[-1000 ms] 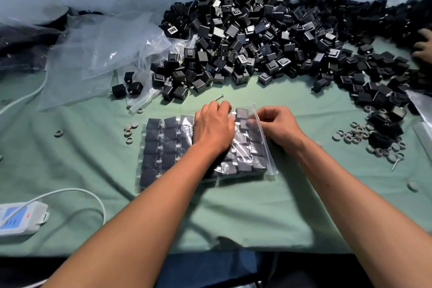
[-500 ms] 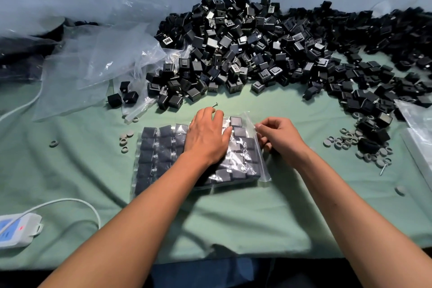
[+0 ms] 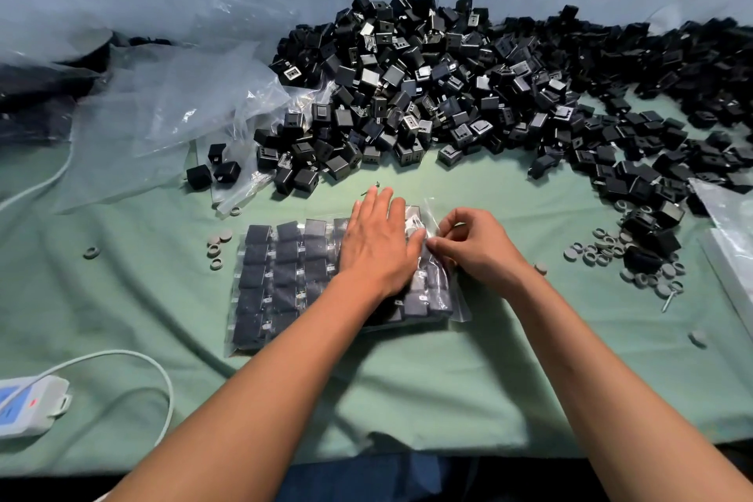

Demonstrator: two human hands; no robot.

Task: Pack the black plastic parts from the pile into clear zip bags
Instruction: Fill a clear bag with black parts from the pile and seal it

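Observation:
A clear zip bag (image 3: 281, 281) filled with rows of black plastic parts lies flat on the green cloth in front of me. My left hand (image 3: 377, 242) rests palm down on the bag's right half, fingers spread and flat. My right hand (image 3: 474, 245) pinches the bag's right edge between thumb and fingertips. Behind the bag, a big pile of loose black plastic parts (image 3: 448, 94) stretches across the back and curves down the right side.
Empty clear bags (image 3: 171, 114) lie crumpled at the back left. Small grey rings (image 3: 635, 261) and a screw sit at the right, a few more grey rings (image 3: 216, 245) left of the bag. A white power strip (image 3: 28, 406) with its cable lies at the near left. More clear plastic (image 3: 729, 232) shows at the right edge.
My left hand has flattened and spread its fingers on the bag. My right hand has slid down along the bag's right edge. The other person's hand at the far right is gone.

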